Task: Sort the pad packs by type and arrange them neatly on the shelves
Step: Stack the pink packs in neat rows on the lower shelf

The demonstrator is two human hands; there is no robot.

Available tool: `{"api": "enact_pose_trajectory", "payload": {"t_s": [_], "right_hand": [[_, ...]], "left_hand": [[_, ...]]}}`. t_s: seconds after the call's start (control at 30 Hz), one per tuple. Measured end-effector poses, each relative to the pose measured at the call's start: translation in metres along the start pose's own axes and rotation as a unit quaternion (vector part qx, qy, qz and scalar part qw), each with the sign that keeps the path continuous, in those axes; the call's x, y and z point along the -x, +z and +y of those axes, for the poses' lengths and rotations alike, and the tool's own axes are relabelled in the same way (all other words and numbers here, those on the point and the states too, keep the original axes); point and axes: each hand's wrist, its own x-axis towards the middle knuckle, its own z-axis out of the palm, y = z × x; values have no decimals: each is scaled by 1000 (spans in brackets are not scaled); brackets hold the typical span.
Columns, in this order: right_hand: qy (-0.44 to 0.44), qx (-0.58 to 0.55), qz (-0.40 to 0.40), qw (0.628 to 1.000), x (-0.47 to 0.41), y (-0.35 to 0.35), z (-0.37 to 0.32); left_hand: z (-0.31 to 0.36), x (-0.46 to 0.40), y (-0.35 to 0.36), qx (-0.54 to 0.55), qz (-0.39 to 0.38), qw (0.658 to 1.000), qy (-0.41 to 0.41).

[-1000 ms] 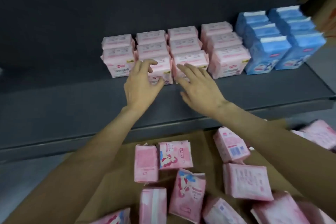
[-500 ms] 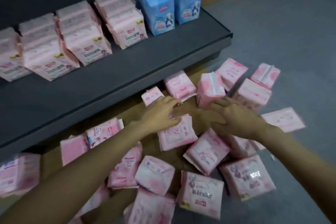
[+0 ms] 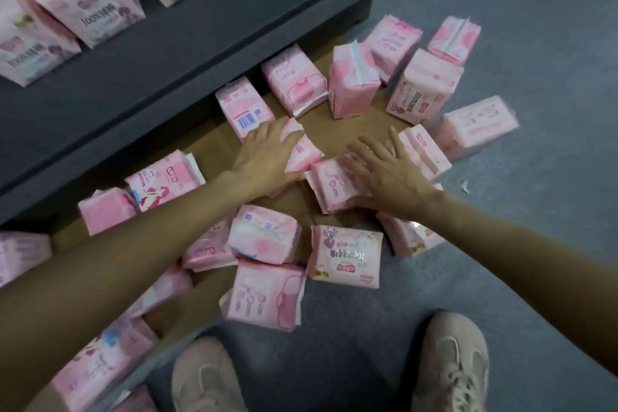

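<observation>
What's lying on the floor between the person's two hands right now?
In the head view, only a narrow strip of bare brown cardboard separates the left hand from the right hand; each hand rests on its own pink pad pack.
</observation>
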Motion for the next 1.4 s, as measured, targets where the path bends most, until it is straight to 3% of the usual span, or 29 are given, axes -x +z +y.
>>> {"api": "enact_pose_trajectory", "payload": {"t_s": [0.1, 0.17, 0.27, 0.33, 0.4, 0.5, 0.67, 0.83, 0.97, 1.03, 1.17, 1.27, 1.4], "right_hand": [[-58, -42, 129, 989, 26, -11, 8], [-44, -60, 148, 986, 56, -14, 12], [144, -68, 80, 984, 103, -4, 14], [339, -140, -20, 930, 120, 5, 12], [431, -267, -84, 858, 124, 8, 6], [399, -292, -63, 867, 111, 14, 5], [448, -357, -141, 808, 99, 29, 5], [440, -483, -77, 753, 114, 36, -5], [425, -538, -51, 727, 119, 29, 3], [413, -513, -10, 752, 122, 19, 12], [335, -332, 62, 879, 125, -4, 8], [306, -319, 78, 894, 121, 0, -9], [322, -335, 44, 884, 116, 10, -23]], "left_hand": [[25, 25, -11, 64, 48, 992, 97], [50, 41, -12, 81, 39, 980, 176], [87, 52, 8, 14, -29, 970, 242], [103, 52, 25, -16, -81, 966, 243], [114, 49, 39, -36, -127, 966, 222], [119, 45, 48, -81, -153, 964, 203], [110, 45, 49, -23, -200, 947, 249], [119, 48, 49, -93, -204, 933, 282], [107, 49, 39, -38, -217, 942, 254], [100, 51, 26, 19, -189, 952, 241], [83, 52, -21, 209, -112, 960, 148], [67, 46, -45, 408, -57, 910, 52], [48, 36, -51, 522, -32, 851, -50]]}}
